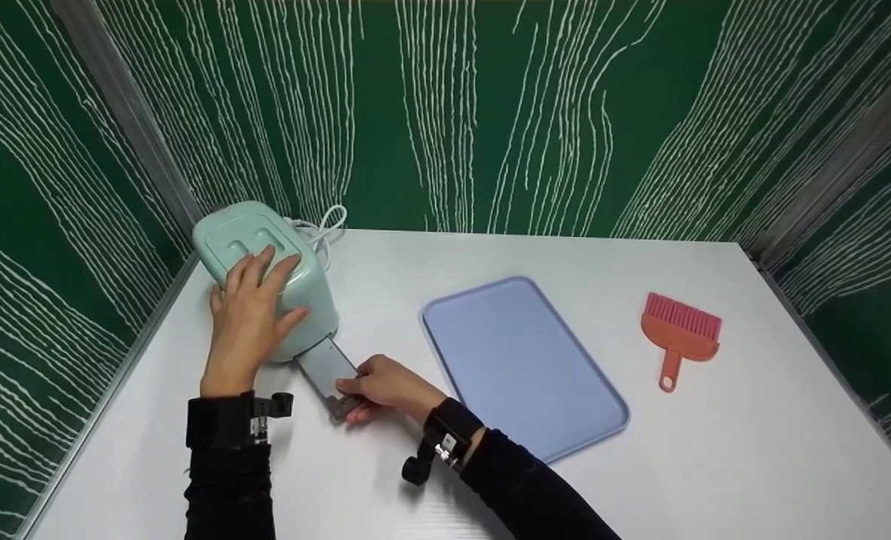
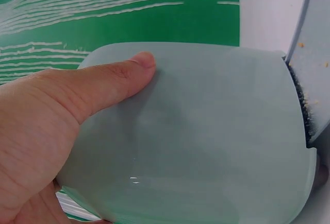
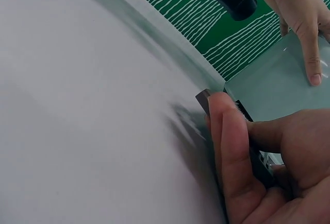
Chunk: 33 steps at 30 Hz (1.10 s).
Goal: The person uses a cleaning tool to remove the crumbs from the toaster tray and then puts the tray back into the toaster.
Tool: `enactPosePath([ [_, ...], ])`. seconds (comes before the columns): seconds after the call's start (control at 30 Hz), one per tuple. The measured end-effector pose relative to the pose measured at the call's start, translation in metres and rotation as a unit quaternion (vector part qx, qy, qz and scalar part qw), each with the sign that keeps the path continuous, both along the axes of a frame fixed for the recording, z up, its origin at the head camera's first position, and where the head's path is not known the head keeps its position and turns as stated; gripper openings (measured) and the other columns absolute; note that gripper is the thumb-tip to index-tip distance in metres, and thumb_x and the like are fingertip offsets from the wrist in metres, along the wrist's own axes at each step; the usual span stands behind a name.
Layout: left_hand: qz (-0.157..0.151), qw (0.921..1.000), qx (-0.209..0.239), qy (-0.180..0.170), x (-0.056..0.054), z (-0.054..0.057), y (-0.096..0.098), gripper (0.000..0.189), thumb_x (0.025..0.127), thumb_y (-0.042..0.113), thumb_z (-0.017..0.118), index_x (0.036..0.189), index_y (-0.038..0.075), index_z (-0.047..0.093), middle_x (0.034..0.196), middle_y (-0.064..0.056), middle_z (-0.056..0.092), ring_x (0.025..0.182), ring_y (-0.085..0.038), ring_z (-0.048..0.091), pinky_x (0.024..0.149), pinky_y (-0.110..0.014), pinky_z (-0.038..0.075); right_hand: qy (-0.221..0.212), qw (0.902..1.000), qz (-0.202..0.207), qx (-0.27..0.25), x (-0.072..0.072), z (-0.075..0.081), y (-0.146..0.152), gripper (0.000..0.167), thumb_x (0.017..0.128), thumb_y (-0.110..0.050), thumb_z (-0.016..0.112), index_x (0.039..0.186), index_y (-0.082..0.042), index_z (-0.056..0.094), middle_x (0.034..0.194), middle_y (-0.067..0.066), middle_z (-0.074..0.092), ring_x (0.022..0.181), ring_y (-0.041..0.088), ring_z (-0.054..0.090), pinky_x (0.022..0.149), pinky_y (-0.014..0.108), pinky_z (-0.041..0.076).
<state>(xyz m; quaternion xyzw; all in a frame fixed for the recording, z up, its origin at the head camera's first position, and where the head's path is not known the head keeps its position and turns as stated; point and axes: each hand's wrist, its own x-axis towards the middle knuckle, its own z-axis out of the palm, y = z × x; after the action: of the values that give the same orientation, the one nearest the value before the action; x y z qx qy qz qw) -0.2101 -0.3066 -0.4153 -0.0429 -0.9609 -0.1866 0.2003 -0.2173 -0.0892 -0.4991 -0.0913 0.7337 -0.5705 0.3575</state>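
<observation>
A mint-green toaster (image 1: 309, 289) stands at the left of the table, its two slots facing up. My left hand (image 1: 244, 322) rests on it with spread fingers over the top; in the left wrist view the straight thumb (image 2: 113, 82) lies against the end face. A grey metal crumb tray (image 1: 325, 367) sticks partly out of the toaster's lower end, its inner part hidden inside. With thumb and fingers, my right hand (image 1: 393, 386) pinches the tray's outer end. Small crumbs (image 2: 306, 102) show on the tray by the opening.
A blue-lilac serving tray (image 1: 524, 360) lies flat right of my right hand. Farther right lies a red-bristled brush with an orange dustpan (image 1: 678, 337). A white cord (image 1: 329, 225) coils behind the toaster. Green walls (image 1: 385, 112) with white lines border the white table.
</observation>
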Motion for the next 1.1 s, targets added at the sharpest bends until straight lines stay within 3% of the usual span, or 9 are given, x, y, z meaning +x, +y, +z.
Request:
enactPosePath([
  [0.17, -0.001, 1.0000, 0.001, 0.003, 0.001, -0.001, 0.000, 0.078, 0.089, 0.022, 0.089, 0.157, 0.022, 0.052, 0.171, -0.017, 0.039, 0.158, -0.047, 0.029, 0.115, -0.089, 0.023, 0.006, 0.9999, 0.000, 0.008, 0.004, 0.000, 0.005, 0.024, 0.104, -0.024, 0.073, 0.091, -0.005, 0.067, 0.069, 0.003, 0.073, 0.051, 0.005, 0.067, 0.050, 0.015, 0.054],
  [0.43, 0.000, 1.0000, -0.004, -0.001, 0.001, -0.001, -0.001, 0.078, 0.090, 0.022, 0.089, 0.158, 0.021, 0.050, 0.171, -0.019, 0.037, 0.158, -0.047, 0.028, 0.115, -0.089, 0.023, -0.022, 0.9994, 0.011, -0.023, 0.007, 0.000, 0.015, 0.020, 0.105, -0.019, 0.071, 0.092, -0.005, 0.067, 0.070, 0.005, 0.073, 0.052, 0.006, 0.069, 0.052, 0.017, 0.057],
  [0.87, -0.005, 1.0000, -0.002, -0.001, 0.001, 0.001, 0.000, 0.078, 0.090, 0.023, 0.089, 0.158, 0.021, 0.051, 0.171, -0.019, 0.037, 0.158, -0.048, 0.028, 0.115, -0.089, 0.023, 0.004, 0.9995, 0.033, 0.000, 0.014, 0.001, 0.029, 0.022, 0.105, -0.023, 0.071, 0.094, -0.005, 0.069, 0.069, 0.003, 0.074, 0.052, 0.005, 0.068, 0.052, 0.015, 0.055],
  [1.1, -0.005, 1.0000, 0.001, -0.001, 0.001, 0.000, -0.001, 0.078, 0.090, 0.022, 0.089, 0.158, 0.021, 0.051, 0.171, -0.019, 0.037, 0.158, -0.049, 0.028, 0.115, -0.090, 0.023, -0.005, 0.9994, 0.033, -0.009, 0.018, 0.000, 0.035, 0.020, 0.106, -0.021, 0.070, 0.095, -0.005, 0.067, 0.067, 0.003, 0.073, 0.050, 0.004, 0.066, 0.050, 0.015, 0.055],
])
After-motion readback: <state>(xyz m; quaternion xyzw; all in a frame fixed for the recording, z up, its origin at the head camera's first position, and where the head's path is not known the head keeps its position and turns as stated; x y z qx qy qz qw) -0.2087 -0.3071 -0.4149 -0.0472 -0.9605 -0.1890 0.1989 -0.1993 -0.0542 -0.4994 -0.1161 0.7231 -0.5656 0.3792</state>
